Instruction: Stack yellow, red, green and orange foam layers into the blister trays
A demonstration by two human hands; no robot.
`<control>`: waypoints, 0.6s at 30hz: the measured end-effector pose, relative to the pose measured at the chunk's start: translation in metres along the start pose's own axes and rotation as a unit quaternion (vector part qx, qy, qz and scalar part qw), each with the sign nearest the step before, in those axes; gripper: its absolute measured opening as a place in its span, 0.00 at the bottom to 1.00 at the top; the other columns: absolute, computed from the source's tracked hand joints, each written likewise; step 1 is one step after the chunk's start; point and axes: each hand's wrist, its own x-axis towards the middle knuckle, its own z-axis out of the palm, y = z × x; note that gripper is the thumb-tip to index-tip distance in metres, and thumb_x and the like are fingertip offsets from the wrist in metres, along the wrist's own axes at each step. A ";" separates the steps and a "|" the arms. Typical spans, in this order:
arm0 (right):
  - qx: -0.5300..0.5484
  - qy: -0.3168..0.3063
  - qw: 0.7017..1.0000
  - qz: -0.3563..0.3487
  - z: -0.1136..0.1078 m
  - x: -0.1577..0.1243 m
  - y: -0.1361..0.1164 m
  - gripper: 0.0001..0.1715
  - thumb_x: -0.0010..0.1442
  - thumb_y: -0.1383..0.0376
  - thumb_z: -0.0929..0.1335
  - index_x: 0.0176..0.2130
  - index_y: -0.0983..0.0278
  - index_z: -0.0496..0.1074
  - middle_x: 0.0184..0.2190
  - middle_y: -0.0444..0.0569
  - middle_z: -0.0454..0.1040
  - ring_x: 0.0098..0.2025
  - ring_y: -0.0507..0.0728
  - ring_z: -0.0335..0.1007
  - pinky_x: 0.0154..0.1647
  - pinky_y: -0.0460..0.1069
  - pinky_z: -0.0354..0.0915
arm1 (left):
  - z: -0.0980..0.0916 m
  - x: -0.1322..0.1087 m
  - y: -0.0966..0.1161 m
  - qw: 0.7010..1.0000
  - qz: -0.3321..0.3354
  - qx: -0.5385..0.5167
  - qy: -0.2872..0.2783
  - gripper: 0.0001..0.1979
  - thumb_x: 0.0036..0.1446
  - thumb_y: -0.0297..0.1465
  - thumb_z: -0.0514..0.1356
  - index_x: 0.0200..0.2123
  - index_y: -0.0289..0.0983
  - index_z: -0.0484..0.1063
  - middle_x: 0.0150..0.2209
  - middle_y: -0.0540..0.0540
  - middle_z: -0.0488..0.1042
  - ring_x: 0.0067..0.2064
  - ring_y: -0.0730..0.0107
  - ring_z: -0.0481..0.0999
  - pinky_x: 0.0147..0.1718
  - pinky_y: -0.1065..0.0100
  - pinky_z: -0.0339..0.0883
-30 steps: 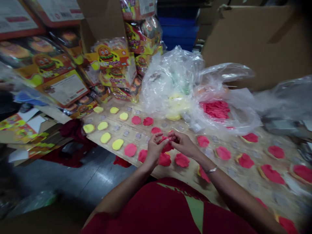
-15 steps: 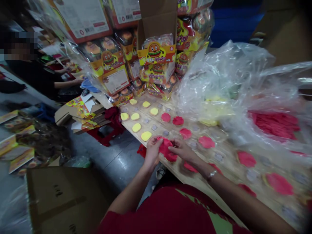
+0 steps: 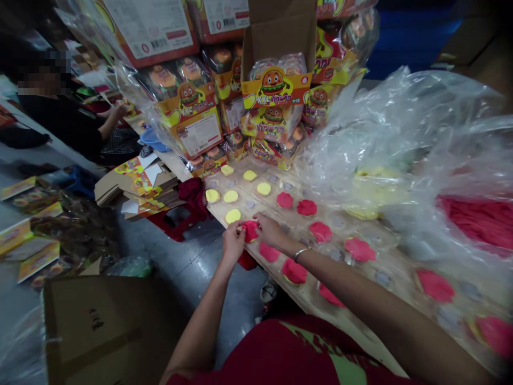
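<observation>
A soft red wavy-edged slice [image 3: 250,231] is low over the near edge of the table [image 3: 294,297], between my two hands. My left hand [image 3: 233,241] pinches its left edge with thumb and fingertips. The fingers of my right hand [image 3: 268,230] close on the opposite edge. Just beyond lies a yellow round slice [image 3: 233,216], one of several on the left part of the table. Nearer my right forearm, another red slice [image 3: 269,252] lies flat, with a larger red one [image 3: 295,271] beside it. Whatever is under the held slice is hidden.
Clear plastic trays with burger-printed packs [image 3: 276,88] are stacked at the back. Plastic bags hold yellow slices [image 3: 371,190] and red slices [image 3: 481,219] at right. Flat cartons [image 3: 140,184] rest on a red stool. A cardboard box [image 3: 100,326] stands lower left; a person [image 3: 68,117] sits beyond.
Both hands have moved left along the table edge. A red slice now lies flat near where they were, and the held one covers the spot of the nearest yellow slice. The view has shifted slightly.
</observation>
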 end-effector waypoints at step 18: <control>-0.054 0.317 0.943 0.083 -0.169 -0.167 0.145 0.08 0.62 0.66 0.63 0.38 0.63 0.73 0.35 0.50 0.71 0.37 0.56 0.69 0.39 0.49 0.65 | 0.010 -0.006 -0.024 0.935 0.162 0.288 0.131 0.14 0.56 0.39 0.53 0.43 0.45 0.73 0.38 0.47 0.76 0.45 0.51 0.72 0.50 0.45 0.63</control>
